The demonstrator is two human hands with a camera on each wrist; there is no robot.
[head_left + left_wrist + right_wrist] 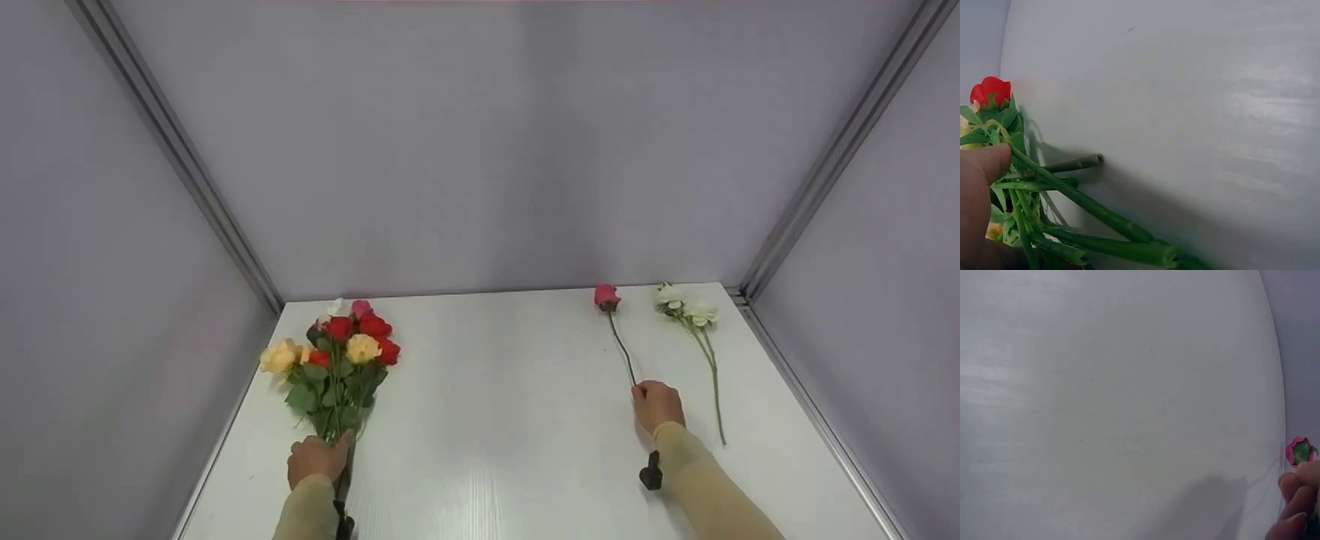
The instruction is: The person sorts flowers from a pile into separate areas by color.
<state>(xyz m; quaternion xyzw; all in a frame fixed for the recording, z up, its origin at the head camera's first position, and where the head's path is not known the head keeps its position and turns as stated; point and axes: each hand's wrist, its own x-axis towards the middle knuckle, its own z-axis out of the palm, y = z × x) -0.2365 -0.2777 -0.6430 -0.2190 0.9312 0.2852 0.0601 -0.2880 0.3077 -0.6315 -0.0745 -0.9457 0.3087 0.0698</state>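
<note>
Mixed-col. leafy bouquet (336,375), L side, sgl pink rose (607,297), R side

Right now, across all 3 views, there's nothing to read: not 1 legible text, label, brand, number or sign.

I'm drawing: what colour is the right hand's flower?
The long-stemmed flower is pink, clearest in head view.
</note>
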